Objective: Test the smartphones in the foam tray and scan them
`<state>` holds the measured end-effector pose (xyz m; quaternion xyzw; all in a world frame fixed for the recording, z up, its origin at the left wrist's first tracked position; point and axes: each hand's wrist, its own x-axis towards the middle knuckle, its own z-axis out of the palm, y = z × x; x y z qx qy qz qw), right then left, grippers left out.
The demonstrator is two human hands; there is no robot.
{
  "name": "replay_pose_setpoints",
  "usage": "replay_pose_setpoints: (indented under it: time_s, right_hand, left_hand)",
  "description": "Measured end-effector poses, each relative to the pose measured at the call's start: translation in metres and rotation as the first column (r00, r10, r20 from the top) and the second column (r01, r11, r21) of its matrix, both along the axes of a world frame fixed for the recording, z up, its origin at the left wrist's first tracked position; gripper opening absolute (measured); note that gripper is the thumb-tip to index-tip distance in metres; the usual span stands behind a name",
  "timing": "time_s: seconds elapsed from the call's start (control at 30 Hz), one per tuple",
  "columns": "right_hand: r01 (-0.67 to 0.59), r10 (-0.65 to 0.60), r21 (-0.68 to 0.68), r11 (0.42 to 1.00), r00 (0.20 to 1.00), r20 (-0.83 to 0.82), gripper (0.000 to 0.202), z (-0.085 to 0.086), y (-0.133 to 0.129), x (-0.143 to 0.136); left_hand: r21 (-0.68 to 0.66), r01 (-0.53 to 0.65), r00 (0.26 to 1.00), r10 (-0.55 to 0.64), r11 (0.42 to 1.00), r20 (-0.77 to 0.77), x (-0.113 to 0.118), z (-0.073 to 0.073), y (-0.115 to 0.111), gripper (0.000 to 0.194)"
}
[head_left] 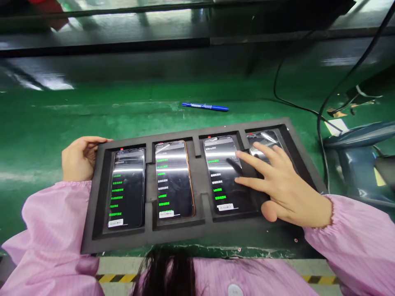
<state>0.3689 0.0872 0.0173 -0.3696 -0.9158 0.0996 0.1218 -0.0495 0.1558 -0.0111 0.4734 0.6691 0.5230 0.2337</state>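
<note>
A black foam tray (148, 238) lies tilted on the green bench, with several smartphones in its slots. At its upper left corner, my left hand (80, 158) is closed on the edge. My right hand (282, 185) hovers with fingers spread over the right part of the tray. Its fingertips are at the right side of the third phone (222, 176); whether they touch cannot be told. Behind the hand, the rightmost phone (262, 139) is partly hidden. The leftmost phone (128, 189) and the orange-edged phone (173, 181) show green and white text lists on dark screens.
A blue marker pen (205, 107) lies on the green bench (123, 111) beyond the tray. Black cables (324, 98) hang at the right, near a grey-blue device (361, 152). A dark ledge runs along the back. Yellow-black floor tape (119, 278) shows below the bench edge.
</note>
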Motion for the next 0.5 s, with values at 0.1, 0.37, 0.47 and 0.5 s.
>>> replay_pose_setpoints:
  time_s: [0.1,0.37,0.47,0.5]
  right_hand:
    - [0.038,-0.038,0.014,0.999,0.999,0.001,0.085,0.001,-0.001,0.000]
    - [0.095,-0.095,-0.005,0.995,0.995,-0.032,0.085,-0.007,-0.004,-0.002]
    - [0.135,-0.136,-0.011,0.991,0.990,-0.034,0.086,-0.011,-0.006,-0.004]
    - [0.140,-0.141,-0.014,0.990,0.990,-0.030,0.086,-0.012,-0.006,-0.004]
  left_hand:
    - [-0.031,0.002,0.998,-0.004,1.000,-0.070,0.001,0.002,0.001,0.015]
    - [-0.063,-0.002,0.999,-0.001,0.998,-0.049,0.005,0.008,-0.003,0.021]
    - [-0.057,0.027,0.995,-0.033,0.998,-0.094,0.002,0.006,-0.003,0.019]
    - [-0.059,0.033,0.993,-0.039,0.998,-0.112,0.000,0.005,-0.002,0.019]
